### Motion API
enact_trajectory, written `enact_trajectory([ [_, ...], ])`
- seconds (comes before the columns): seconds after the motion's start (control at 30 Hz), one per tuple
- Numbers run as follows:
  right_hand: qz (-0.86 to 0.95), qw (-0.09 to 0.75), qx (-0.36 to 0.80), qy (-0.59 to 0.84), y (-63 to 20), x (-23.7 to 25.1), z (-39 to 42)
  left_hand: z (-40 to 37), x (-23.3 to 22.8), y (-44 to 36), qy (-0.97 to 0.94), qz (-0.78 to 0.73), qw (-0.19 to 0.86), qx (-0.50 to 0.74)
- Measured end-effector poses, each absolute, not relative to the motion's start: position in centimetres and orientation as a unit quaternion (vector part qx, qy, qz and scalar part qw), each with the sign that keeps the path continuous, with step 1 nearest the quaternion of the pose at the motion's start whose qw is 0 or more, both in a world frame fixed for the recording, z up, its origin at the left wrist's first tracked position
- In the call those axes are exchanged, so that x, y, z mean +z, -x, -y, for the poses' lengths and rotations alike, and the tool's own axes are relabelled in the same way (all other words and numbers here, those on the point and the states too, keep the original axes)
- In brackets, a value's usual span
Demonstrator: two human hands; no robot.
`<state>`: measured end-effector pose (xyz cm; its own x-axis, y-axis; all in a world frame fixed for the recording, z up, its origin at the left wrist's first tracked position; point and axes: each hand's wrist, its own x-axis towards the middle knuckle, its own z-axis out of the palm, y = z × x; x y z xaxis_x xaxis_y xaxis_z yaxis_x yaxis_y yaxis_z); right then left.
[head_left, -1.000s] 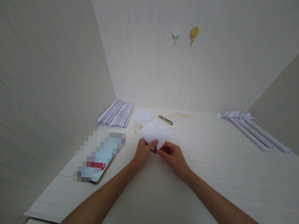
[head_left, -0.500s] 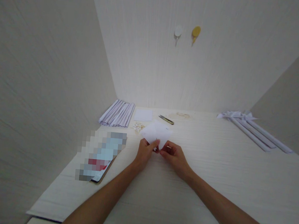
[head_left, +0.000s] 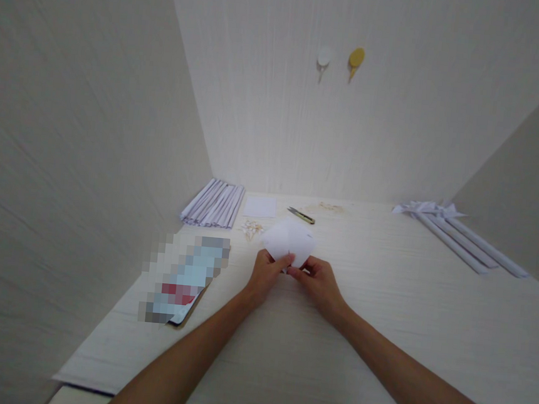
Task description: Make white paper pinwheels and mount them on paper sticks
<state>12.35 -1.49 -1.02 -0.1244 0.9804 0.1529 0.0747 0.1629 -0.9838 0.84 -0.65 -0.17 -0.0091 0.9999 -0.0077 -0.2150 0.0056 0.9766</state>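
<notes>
A white sheet of paper (head_left: pixel 289 236), bent into a curved fan-like shape, is held up over the middle of the table. My left hand (head_left: pixel 265 276) is closed on its lower left edge, thumb lying across the front. On the lower right, my right hand (head_left: pixel 318 283) pinches the same paper near its bottom corner, thumb and fingers together. The two thumbs nearly meet there. The fingers behind the paper are hidden. Just beyond the paper lies a pair of thread snips (head_left: pixel 301 215) with pointed blades.
Rolled paper tubes (head_left: pixel 213 203) lie at the back left beside a flat white paper square (head_left: pixel 260 207). Small scraps (head_left: pixel 251 228) sit near them. A blurred phone (head_left: pixel 191 283) lies left. Paper windmills on tubes (head_left: pixel 459 240) rest at right. White and yellow hooks (head_left: pixel 356 57) are on the wall.
My right hand has closed in on the paper's lower corner, nearer my left thumb. The paper has become more curved. The whole view has shifted slightly.
</notes>
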Motion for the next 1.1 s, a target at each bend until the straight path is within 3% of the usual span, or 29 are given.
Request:
enact_trajectory([
  [0.37, 0.573, 0.516, 0.454, 0.446, -12.1, -0.8, 1.7, 0.3, -0.4, -0.4, -0.435, -0.432, 0.542, 0.576],
  [0.73, 0.57, 0.509, 0.472, 0.439, -12.3, -1.3, 1.4, 0.8, -0.1, -0.7, -0.461, -0.43, 0.575, 0.522],
  [0.97, 0.554, 0.506, 0.51, 0.421, -12.2, -1.1, 1.7, -0.2, -0.2, 0.2, -0.353, -0.406, 0.591, 0.601],
  [1.1, 0.534, 0.544, 0.495, 0.416, -12.3, -1.5, 1.3, -0.6, -0.1, 0.7, -0.335, -0.416, 0.568, 0.626],
])
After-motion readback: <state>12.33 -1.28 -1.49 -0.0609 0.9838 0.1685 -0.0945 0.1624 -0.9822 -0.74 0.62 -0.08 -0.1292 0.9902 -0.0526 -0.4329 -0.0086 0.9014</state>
